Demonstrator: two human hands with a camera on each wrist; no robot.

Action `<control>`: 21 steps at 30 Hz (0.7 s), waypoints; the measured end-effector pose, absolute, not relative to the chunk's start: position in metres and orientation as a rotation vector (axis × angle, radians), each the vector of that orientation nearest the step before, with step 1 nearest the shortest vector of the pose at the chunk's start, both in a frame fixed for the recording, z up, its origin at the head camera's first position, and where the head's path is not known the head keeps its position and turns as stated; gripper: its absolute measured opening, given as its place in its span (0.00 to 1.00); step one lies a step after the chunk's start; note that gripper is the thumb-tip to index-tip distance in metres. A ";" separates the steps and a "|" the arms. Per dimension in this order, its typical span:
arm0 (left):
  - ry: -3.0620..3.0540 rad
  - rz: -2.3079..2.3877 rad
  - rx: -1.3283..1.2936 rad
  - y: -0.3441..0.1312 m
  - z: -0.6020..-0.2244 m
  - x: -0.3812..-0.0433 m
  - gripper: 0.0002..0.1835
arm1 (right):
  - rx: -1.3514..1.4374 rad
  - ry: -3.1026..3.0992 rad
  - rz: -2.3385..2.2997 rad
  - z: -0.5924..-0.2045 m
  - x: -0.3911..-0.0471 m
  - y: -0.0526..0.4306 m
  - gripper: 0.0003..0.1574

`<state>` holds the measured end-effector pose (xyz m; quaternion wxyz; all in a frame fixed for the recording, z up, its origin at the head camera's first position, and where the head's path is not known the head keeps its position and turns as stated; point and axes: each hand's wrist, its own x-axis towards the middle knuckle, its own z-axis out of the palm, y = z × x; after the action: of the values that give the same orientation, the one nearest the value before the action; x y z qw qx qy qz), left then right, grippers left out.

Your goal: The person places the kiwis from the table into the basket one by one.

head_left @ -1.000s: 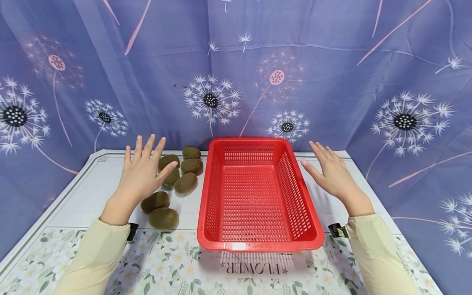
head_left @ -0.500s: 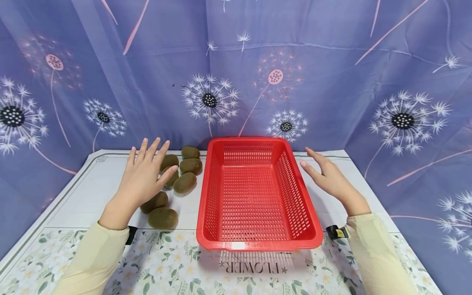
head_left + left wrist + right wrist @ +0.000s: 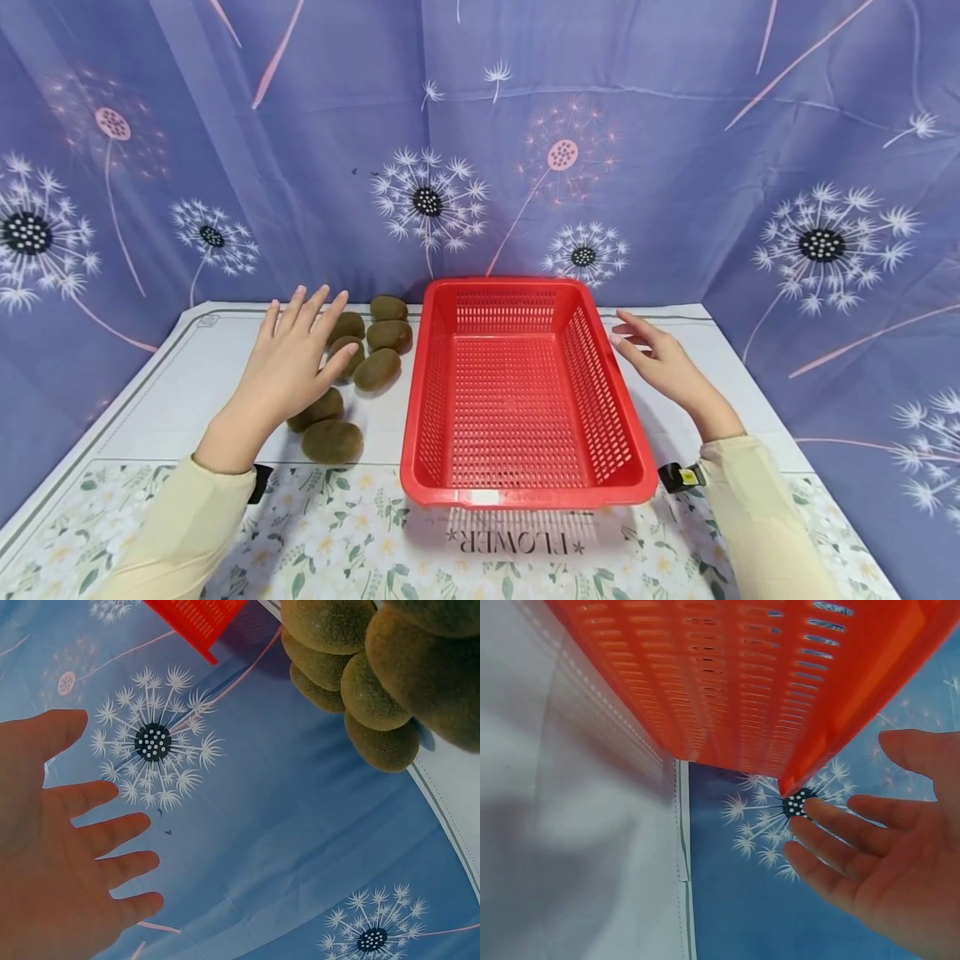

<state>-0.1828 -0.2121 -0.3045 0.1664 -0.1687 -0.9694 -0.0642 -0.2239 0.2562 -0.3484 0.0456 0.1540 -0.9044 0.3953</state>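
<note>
Several brown kiwis (image 3: 332,442) lie in a loose cluster on the left part of the table, and they also fill the upper right of the left wrist view, kiwis (image 3: 381,682). My left hand (image 3: 288,358) hovers beside and partly over them, fingers straight and spread, holding nothing. A red plastic basket (image 3: 525,498) with slotted walls stands in the middle with nothing in it. Just right of its rim, my right hand (image 3: 671,367) is raised with fingers slightly bent and nothing in them. In the right wrist view that hand (image 3: 885,840) is below the basket's side wall (image 3: 705,675).
A white and floral cloth (image 3: 360,533) with the word FLOWER covers the table. Behind and at both sides hangs a blue curtain (image 3: 315,167) with dandelion prints. Each wrist carries a black strap, such as the right strap (image 3: 682,477).
The left hand has shifted slightly right and lower. The right hand has lowered a little and its fingers have bent from straight. The kiwis and the basket stay in place.
</note>
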 end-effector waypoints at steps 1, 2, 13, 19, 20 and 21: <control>-2.755 -0.178 -0.485 -0.212 -0.305 -0.183 0.36 | 0.476 -2.757 1.216 -0.349 -0.224 0.256 0.34; -2.753 -0.169 -0.489 -0.212 -0.305 -0.182 0.36 | 0.480 -2.754 1.224 -0.350 -0.225 0.255 0.34; -2.742 -0.154 -0.531 -0.211 -0.309 -0.179 0.34 | 0.504 -2.736 1.237 -0.358 -0.225 0.253 0.29; -2.726 -0.167 -0.560 -0.212 -0.315 -0.178 0.33 | 0.499 -2.741 1.286 -0.363 -0.228 0.254 0.28; -2.725 -0.167 -0.565 -0.212 -0.316 -0.178 0.33 | 0.497 -2.743 1.295 -0.364 -0.228 0.254 0.28; -2.725 -0.166 -0.572 -0.212 -0.317 -0.177 0.34 | 0.495 -2.745 1.303 -0.365 -0.228 0.254 0.28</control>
<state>-0.1771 -0.2116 -0.3168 0.1751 -0.2017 -0.9619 -0.0587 -0.2279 0.2542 -0.3649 0.0316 0.1609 -0.8912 0.4230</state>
